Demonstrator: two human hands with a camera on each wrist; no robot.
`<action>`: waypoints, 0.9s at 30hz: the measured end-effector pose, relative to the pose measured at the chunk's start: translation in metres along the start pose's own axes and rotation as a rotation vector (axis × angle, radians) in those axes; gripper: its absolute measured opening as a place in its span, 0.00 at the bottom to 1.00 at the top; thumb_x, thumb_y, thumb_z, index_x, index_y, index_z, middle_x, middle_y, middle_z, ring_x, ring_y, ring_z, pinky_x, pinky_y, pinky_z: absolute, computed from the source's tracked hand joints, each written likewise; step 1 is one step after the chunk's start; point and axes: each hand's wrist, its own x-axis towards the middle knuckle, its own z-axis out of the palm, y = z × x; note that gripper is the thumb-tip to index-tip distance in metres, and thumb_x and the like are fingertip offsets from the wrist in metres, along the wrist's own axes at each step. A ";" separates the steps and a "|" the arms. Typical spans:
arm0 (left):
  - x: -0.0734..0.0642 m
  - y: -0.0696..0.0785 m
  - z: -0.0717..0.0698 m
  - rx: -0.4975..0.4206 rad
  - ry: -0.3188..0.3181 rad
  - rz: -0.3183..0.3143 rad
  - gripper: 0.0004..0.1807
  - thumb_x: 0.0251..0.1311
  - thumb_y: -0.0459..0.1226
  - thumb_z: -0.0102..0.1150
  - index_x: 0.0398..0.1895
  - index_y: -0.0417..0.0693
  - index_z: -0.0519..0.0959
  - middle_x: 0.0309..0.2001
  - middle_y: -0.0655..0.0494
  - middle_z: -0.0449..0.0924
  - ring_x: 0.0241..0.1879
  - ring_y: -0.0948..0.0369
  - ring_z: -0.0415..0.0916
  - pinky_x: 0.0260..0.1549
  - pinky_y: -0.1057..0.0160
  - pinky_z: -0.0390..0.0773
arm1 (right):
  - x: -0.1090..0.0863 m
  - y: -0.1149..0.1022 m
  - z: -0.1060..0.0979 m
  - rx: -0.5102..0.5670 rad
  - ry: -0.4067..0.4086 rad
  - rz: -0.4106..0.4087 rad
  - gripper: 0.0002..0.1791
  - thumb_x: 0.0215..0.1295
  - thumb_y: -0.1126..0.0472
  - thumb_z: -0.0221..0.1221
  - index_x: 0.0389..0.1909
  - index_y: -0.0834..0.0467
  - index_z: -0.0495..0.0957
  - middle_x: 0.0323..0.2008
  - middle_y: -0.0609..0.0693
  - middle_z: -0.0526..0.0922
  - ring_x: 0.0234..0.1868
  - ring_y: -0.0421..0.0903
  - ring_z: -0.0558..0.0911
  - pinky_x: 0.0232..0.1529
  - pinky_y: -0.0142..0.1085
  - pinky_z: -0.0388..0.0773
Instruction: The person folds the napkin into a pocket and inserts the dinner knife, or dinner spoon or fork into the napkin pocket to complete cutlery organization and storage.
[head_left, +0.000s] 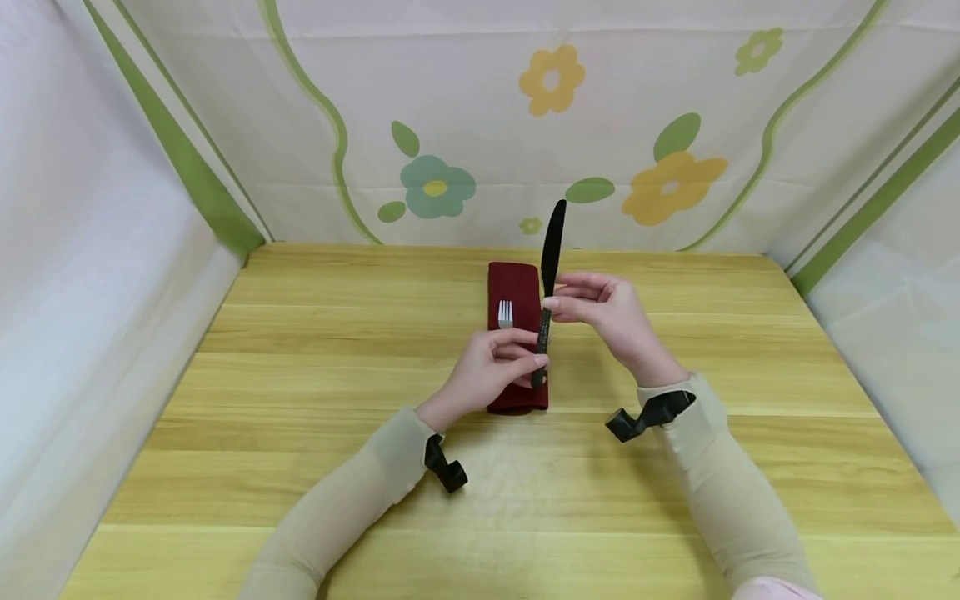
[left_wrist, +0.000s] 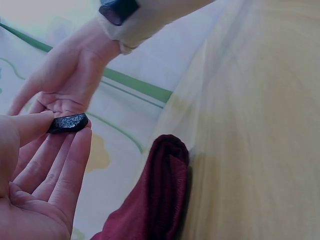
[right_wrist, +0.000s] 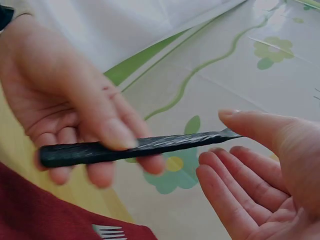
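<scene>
A black table knife [head_left: 552,250] is held up over a folded dark red napkin [head_left: 514,282], its blade pointing away and its textured handle [right_wrist: 175,145] toward me. My left hand [head_left: 483,371] pinches the lower handle between thumb and fingers; the butt end [left_wrist: 70,123] shows in the left wrist view. With thumb and fingertips, my right hand [head_left: 618,325] pinches the knife where handle meets blade. On the napkin lies a fork [head_left: 506,313], tines away from me; the left hand hides its handle.
The napkin lies on a wooden table [head_left: 300,358]. Behind it hangs a white cloth [head_left: 487,92] printed with flowers, and more white cloth flanks both sides. Each sleeved wrist carries a black camera mount, the left one [head_left: 447,467] low over the table.
</scene>
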 end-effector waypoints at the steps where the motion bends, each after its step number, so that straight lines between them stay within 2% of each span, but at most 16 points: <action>1: -0.001 -0.001 0.000 0.005 -0.002 -0.005 0.15 0.67 0.30 0.65 0.55 0.31 0.81 0.40 0.44 0.87 0.37 0.53 0.87 0.36 0.52 0.86 | 0.002 -0.001 -0.001 0.022 0.013 -0.003 0.25 0.63 0.66 0.70 0.60 0.70 0.77 0.40 0.55 0.87 0.37 0.50 0.89 0.46 0.43 0.84; 5: -0.003 -0.004 0.000 0.013 -0.016 -0.031 0.15 0.67 0.31 0.65 0.54 0.33 0.82 0.41 0.45 0.88 0.38 0.53 0.87 0.37 0.53 0.86 | 0.010 -0.006 -0.003 0.123 0.049 -0.029 0.25 0.65 0.67 0.68 0.60 0.73 0.75 0.41 0.56 0.87 0.36 0.49 0.88 0.45 0.43 0.84; 9: -0.005 -0.007 0.001 0.016 -0.025 -0.039 0.14 0.67 0.31 0.65 0.53 0.36 0.82 0.41 0.46 0.88 0.39 0.53 0.87 0.38 0.54 0.86 | 0.014 -0.010 -0.002 0.194 0.075 -0.037 0.17 0.66 0.68 0.68 0.52 0.71 0.79 0.39 0.56 0.87 0.32 0.48 0.87 0.42 0.44 0.85; 14: -0.005 -0.006 0.002 0.031 -0.023 -0.035 0.15 0.66 0.32 0.67 0.54 0.36 0.82 0.40 0.46 0.88 0.38 0.53 0.87 0.38 0.53 0.86 | 0.014 -0.013 -0.001 0.208 0.083 -0.068 0.06 0.66 0.69 0.67 0.41 0.66 0.84 0.36 0.55 0.87 0.28 0.48 0.86 0.39 0.44 0.86; 16: -0.005 -0.006 0.001 0.060 -0.022 -0.041 0.19 0.65 0.35 0.69 0.58 0.40 0.81 0.42 0.48 0.88 0.39 0.54 0.87 0.40 0.54 0.85 | 0.014 -0.013 -0.001 0.203 0.085 -0.084 0.05 0.66 0.69 0.67 0.40 0.65 0.84 0.35 0.56 0.87 0.28 0.48 0.87 0.38 0.43 0.86; 19: -0.006 -0.005 -0.003 0.120 -0.033 -0.035 0.27 0.63 0.41 0.72 0.65 0.49 0.78 0.50 0.53 0.85 0.47 0.57 0.84 0.49 0.57 0.82 | 0.014 -0.013 -0.001 0.190 0.097 -0.100 0.05 0.65 0.68 0.68 0.40 0.66 0.85 0.34 0.56 0.87 0.28 0.48 0.87 0.38 0.43 0.86; 21: -0.006 -0.003 -0.006 0.205 -0.053 -0.014 0.32 0.63 0.45 0.72 0.69 0.54 0.75 0.58 0.56 0.81 0.56 0.60 0.79 0.57 0.57 0.77 | 0.014 -0.014 -0.003 0.181 0.105 -0.105 0.06 0.65 0.67 0.69 0.40 0.66 0.85 0.35 0.57 0.87 0.28 0.49 0.87 0.38 0.44 0.86; 23: -0.007 -0.002 -0.009 0.367 -0.085 0.017 0.35 0.64 0.52 0.69 0.73 0.55 0.71 0.66 0.58 0.75 0.64 0.61 0.72 0.63 0.55 0.71 | 0.013 -0.015 -0.005 0.181 0.112 -0.112 0.07 0.65 0.67 0.69 0.40 0.66 0.85 0.35 0.58 0.87 0.29 0.49 0.87 0.38 0.44 0.86; 27: -0.009 -0.002 -0.015 0.867 -0.210 0.061 0.49 0.65 0.68 0.54 0.80 0.51 0.58 0.79 0.54 0.55 0.76 0.58 0.51 0.72 0.53 0.54 | 0.013 -0.018 -0.011 0.215 0.129 -0.132 0.06 0.64 0.69 0.69 0.40 0.67 0.84 0.34 0.58 0.88 0.28 0.49 0.87 0.36 0.43 0.86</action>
